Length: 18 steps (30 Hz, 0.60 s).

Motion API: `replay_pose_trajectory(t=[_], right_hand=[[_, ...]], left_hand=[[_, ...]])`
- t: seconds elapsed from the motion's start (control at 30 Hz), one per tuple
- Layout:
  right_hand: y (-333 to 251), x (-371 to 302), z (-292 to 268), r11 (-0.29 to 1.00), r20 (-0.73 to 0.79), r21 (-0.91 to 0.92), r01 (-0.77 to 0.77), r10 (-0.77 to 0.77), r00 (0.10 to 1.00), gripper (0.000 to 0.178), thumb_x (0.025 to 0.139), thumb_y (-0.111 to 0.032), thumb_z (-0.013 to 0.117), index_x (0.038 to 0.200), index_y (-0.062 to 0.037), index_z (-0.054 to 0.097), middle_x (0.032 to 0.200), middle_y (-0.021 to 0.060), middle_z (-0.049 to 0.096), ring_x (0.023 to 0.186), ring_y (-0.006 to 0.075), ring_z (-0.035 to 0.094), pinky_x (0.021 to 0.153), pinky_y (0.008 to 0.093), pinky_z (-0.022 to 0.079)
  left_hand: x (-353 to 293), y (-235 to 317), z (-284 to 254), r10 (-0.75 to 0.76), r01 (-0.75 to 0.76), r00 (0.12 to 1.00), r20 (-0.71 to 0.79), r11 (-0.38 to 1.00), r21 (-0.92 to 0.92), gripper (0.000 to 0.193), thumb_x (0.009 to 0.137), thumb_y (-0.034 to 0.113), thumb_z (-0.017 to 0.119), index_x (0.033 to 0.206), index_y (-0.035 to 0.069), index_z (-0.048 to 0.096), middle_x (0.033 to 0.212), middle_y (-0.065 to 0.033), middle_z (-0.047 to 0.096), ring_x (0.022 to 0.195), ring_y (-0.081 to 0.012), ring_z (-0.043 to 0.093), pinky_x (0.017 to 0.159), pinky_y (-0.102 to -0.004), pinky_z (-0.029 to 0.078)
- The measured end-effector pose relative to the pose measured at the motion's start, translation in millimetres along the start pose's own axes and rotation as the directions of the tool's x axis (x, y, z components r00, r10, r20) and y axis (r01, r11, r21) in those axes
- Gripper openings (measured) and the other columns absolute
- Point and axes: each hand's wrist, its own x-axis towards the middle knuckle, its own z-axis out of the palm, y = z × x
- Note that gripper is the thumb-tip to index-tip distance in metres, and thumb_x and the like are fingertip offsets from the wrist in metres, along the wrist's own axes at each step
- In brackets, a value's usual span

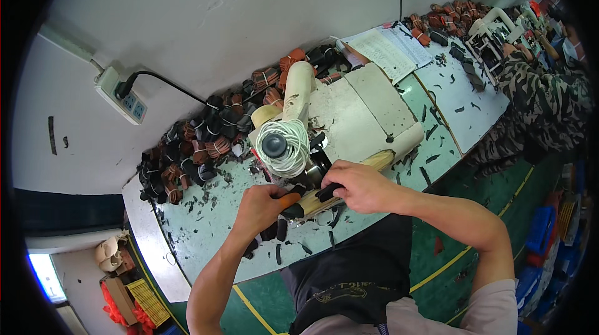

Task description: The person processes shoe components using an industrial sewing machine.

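Note:
My left hand [257, 209] pinches a small orange-brown and black piece [291, 200], leather-like, at the left front of a cream tabletop machine [349, 116]. My right hand [360, 186] is closed on a small black piece [327, 192], close against the machine's dark metal working part [314, 171]. Just behind both hands, a coil of white cord [293, 161] hangs around a black knob [274, 144] on the machine. Black scraps [282, 230] lie at the table's front edge below my hands. My fingertips partly hide both held pieces.
Tied bundles of black and brown pieces [215, 124] are heaped along the wall. Offcuts litter the pale table [199, 222]. Written sheets [387, 48] rest behind the machine. A power strip [121, 94] is on the wall. At right, a person in camouflage [543, 94] works at another machine.

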Motion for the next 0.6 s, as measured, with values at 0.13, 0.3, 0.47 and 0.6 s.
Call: replay_pose_trajectory(t=[0.13,0.3,0.47,0.6], right_hand=[[0,1,-2,0.999,-0.014,0.034,0.041,-0.041,0.999,0.023,0.079,-0.002,0.062,0.101,-0.0038,0.062,0.108,0.0137,0.055,0.102,0.032,0.056,0.087,0.0391,0.045],[3,7,5,0.991,-0.072,-0.018,0.132,-0.133,0.988,0.026,0.08,-0.002,0.062,0.105,-0.0031,0.06,0.107,0.0141,0.054,0.101,0.0326,0.054,0.087,0.0396,0.044],[-6,2,2,0.982,-0.224,-0.154,0.112,-0.145,0.964,0.026,0.076,-0.001,0.061,0.1,0.0053,0.055,0.095,0.0181,0.057,0.091,0.0357,0.055,0.079,0.0446,0.045],[-2,1,-3,0.988,-0.118,-0.148,0.054,-0.072,0.99,0.024,0.077,-0.001,0.061,0.101,0.0031,0.058,0.094,0.0173,0.058,0.091,0.0358,0.056,0.08,0.0438,0.046]], left_hand=[[3,8,-4,0.018,-0.018,1.0,0.002,0.997,0.072,0.037,0.077,0.038,0.072,0.086,0.002,0.073,0.067,-0.0127,0.066,0.058,-0.0207,0.062,0.059,-0.0334,0.047],[4,21,1,0.097,-0.093,0.995,-0.026,0.987,0.132,0.038,0.078,0.039,0.072,0.084,0.002,0.073,0.063,-0.0122,0.065,0.057,-0.0169,0.062,0.055,-0.0299,0.047],[-5,-8,-2,0.004,0.09,0.986,0.168,0.834,-0.544,0.023,0.086,0.018,0.068,0.1,0.0,0.069,0.066,-0.0062,0.064,0.054,-0.0081,0.059,0.05,-0.0195,0.046],[-6,-20,4,-0.024,0.093,0.991,0.132,0.833,-0.545,0.022,0.087,0.011,0.066,0.106,-0.001,0.067,0.068,-0.0045,0.064,0.051,-0.0079,0.058,0.047,-0.0203,0.045]])
